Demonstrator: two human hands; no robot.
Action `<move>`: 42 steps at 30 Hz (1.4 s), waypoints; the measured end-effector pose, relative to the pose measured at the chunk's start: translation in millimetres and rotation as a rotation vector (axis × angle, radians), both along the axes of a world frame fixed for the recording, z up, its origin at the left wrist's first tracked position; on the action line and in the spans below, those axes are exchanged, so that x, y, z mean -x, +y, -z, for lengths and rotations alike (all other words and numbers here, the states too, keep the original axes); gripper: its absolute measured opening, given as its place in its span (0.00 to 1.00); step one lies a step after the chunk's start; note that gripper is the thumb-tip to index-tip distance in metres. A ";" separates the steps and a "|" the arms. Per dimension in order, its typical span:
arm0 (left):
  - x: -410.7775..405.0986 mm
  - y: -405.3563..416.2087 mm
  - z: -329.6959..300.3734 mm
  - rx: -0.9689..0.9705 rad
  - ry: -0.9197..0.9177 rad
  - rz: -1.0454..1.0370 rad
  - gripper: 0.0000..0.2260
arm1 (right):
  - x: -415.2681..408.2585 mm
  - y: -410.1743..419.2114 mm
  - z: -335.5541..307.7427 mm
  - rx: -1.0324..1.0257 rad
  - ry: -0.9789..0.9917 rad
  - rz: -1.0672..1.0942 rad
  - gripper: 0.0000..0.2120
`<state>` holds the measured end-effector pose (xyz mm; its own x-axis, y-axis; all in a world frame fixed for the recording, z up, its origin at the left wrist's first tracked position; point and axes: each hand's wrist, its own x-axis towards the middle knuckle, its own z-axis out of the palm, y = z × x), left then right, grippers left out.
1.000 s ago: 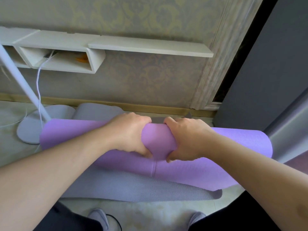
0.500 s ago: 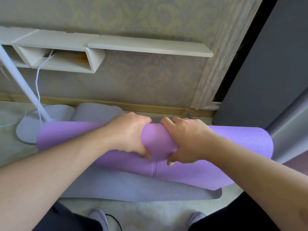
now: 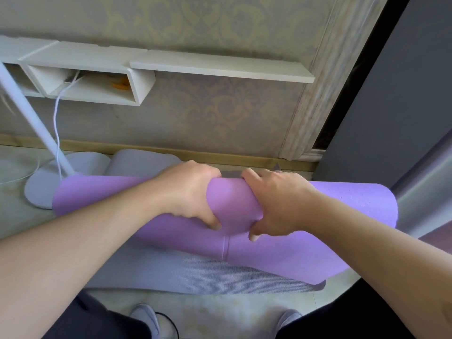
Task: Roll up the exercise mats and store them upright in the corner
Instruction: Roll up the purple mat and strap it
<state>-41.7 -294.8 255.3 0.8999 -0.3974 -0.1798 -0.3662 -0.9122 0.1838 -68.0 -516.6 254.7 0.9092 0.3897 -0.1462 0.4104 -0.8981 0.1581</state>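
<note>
We count two mats on the floor: a purple mat [image 3: 330, 255], rolled most of the way with a short flat tail toward us, lying on top of a grey mat [image 3: 171, 275] whose far end curls up near the baseboard [image 3: 244, 159]. Our left hand [image 3: 188, 192] and right hand [image 3: 276, 204] sit side by side at the middle of the purple roll, each grasping it with fingers curled over its far side and thumb pressed into the near side. One white lamp stand [image 3: 41, 189], its pole slanting up to the left, rests just beside the roll's left end. One white wall shelf [image 3: 215, 67] hangs above. A dark grey panel [image 3: 391, 106] stands close to the roll's right end. Two grey shoes [image 3: 144, 319] show below.
</note>
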 end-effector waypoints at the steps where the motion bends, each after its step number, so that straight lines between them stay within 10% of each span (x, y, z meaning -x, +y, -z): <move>1: 1.3 1.1 0.8 0.013 0.021 -0.005 0.31 | 0.7 1.0 0.0 0.009 0.014 0.004 0.44; 8: 7.3 -7.6 14.6 -0.195 -0.180 0.131 0.43 | -1.9 -0.5 -2.7 -0.043 0.036 0.055 0.39; 18: 6.9 -5.1 6.0 -0.108 -0.071 0.070 0.33 | 1.2 1.9 5.2 -0.027 -0.014 -0.027 0.41; 23: 11.6 -12.1 19.6 -0.205 -0.233 0.168 0.50 | -3.6 -1.0 -0.1 -0.071 0.043 0.053 0.38; 42: 11.6 -22.4 14.2 -0.189 -0.202 0.156 0.33 | 1.8 2.7 6.4 -0.095 0.019 0.001 0.41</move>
<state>-53.3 -317.2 241.2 0.8558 -0.5099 -0.0873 -0.5160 -0.8534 -0.0742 -69.8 -513.9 248.3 0.9071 0.4017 -0.1255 0.4116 -0.9091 0.0647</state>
